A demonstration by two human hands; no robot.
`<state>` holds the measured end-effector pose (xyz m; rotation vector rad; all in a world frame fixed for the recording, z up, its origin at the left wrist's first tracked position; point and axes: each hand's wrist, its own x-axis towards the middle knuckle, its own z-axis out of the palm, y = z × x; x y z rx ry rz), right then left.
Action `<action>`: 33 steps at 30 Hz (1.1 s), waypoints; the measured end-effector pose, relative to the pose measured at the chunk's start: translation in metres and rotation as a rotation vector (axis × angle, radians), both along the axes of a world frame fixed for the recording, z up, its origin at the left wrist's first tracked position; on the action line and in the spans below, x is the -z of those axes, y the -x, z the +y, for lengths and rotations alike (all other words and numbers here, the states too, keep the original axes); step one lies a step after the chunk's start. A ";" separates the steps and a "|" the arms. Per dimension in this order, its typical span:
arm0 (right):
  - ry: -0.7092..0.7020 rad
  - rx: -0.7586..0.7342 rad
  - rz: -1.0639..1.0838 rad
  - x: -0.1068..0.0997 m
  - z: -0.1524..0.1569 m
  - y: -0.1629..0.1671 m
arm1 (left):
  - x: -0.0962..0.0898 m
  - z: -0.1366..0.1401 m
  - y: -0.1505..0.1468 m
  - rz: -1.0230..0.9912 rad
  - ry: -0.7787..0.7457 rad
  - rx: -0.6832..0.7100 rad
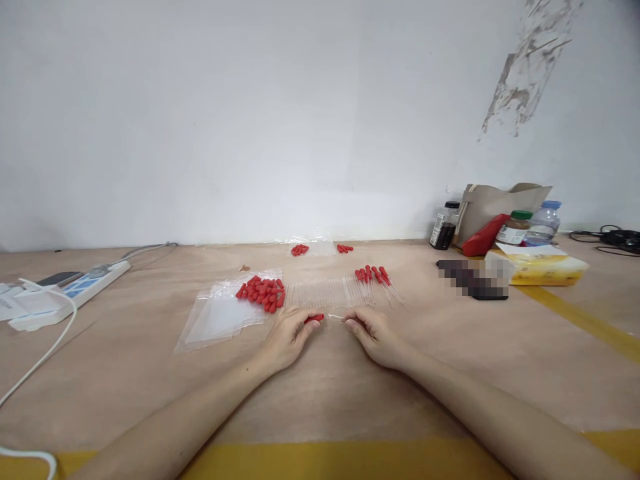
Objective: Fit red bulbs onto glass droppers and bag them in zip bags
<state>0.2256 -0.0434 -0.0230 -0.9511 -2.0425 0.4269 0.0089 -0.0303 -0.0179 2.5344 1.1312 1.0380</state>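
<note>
Between the thumb and fingers of my left hand [290,335] is a red rubber bulb [315,319], its open end turned to the right. My right hand [374,335] pinches a thin clear glass tube [335,317] that points left at the bulb, with a small gap between them. Just beyond my hands lies a row of similar glass tubes [320,292]. At its right end are several droppers with red bulbs [373,273] fitted on glass tubes. A pile of loose red bulbs [263,292] rests left of the row, on clear plastic bags [215,317].
Two small groups of red bulbs [300,250] lie near the wall. At left is a power strip [70,297] with a white cable [55,343]. To the right stand a dark bottle [445,227], jars, a yellow tissue box [547,268] and a blurred dark object [473,279].
</note>
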 end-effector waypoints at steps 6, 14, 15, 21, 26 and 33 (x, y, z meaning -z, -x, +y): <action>-0.026 -0.010 -0.041 -0.001 -0.001 0.001 | -0.005 -0.004 -0.003 0.010 0.024 0.020; -0.085 -0.017 -0.173 0.004 0.005 -0.002 | -0.004 -0.007 -0.005 0.031 0.029 0.035; -0.091 -0.022 -0.201 0.004 0.006 -0.004 | -0.003 -0.007 -0.005 0.042 0.020 0.050; -0.179 0.003 -0.366 0.002 0.005 -0.008 | -0.001 -0.009 -0.005 0.094 -0.015 0.095; -0.273 0.056 -0.439 0.001 0.001 -0.005 | 0.001 -0.008 -0.004 0.123 -0.039 0.091; -0.282 0.047 -0.443 0.001 0.000 0.000 | 0.000 -0.009 -0.005 0.146 -0.083 0.129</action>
